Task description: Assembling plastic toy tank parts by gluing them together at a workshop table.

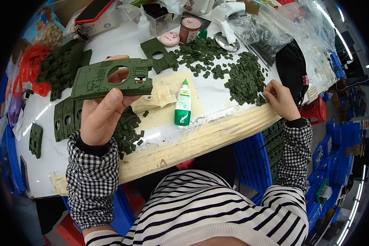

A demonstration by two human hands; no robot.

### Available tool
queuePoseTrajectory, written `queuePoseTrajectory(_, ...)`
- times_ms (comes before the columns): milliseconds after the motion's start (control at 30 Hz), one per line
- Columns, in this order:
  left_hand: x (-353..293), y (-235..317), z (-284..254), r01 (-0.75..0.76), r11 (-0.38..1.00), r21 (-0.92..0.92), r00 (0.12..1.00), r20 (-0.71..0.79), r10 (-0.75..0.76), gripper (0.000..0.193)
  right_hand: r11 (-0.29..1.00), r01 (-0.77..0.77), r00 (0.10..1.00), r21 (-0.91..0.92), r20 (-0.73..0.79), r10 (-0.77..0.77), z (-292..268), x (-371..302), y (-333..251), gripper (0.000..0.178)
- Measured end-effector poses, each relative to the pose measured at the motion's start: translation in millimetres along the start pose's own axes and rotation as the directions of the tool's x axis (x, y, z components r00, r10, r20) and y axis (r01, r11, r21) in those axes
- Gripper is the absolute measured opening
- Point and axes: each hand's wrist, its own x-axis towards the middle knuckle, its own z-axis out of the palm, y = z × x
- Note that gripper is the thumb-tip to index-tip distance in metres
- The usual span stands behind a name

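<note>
My left hand (104, 106) grips a dark green plastic model tank hull (95, 78) and holds it raised above the table. The hull has a large round hole, through which a finger shows. My right hand (279, 97) is at the right edge of a pile of small flat green plastic pieces (246, 78). Its thumb and fingertips are pinched together; whatever is between them is too small to make out. Between the hands, a white and green glue bottle (183, 104) with a pointed green tip lies on a yellowish sheet (197, 96).
More small pieces (129, 129) lie beside my left wrist. Other green hulls (63, 119) rest at the left, with a stack (61, 67) behind them. A pink tin (190, 29), a round lid (169, 39) and plastic bags (262, 35) crowd the back. Wooden edging (209, 137) runs along the front.
</note>
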Motion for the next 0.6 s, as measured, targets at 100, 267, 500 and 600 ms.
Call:
queuePoseTrajectory(100,0,2,3,0.012,1.000,-0.010,1.000,0.000,-0.012,0.072,0.977,-0.028,0.993,0.210,-0.107,0.051,9,2,-6,0.005)
queuePoseTrajectory(267,4,5,6,0.036,0.999,0.018,0.997,0.067,-0.037,0.073,0.967,0.235,0.947,0.099,-0.247,-0.205,2,12,-38,0.016)
queuePoseTrajectory(500,5,7,7,0.072,0.997,0.000,0.996,0.042,-0.072,0.077,0.731,0.662,0.739,0.166,-0.302,-0.602,17,53,-177,0.013)
queuePoseTrajectory(600,8,10,13,0.075,0.990,-0.122,0.997,0.009,-0.075,0.063,0.623,0.739,0.669,0.255,-0.380,-0.639,29,68,-212,0.013)
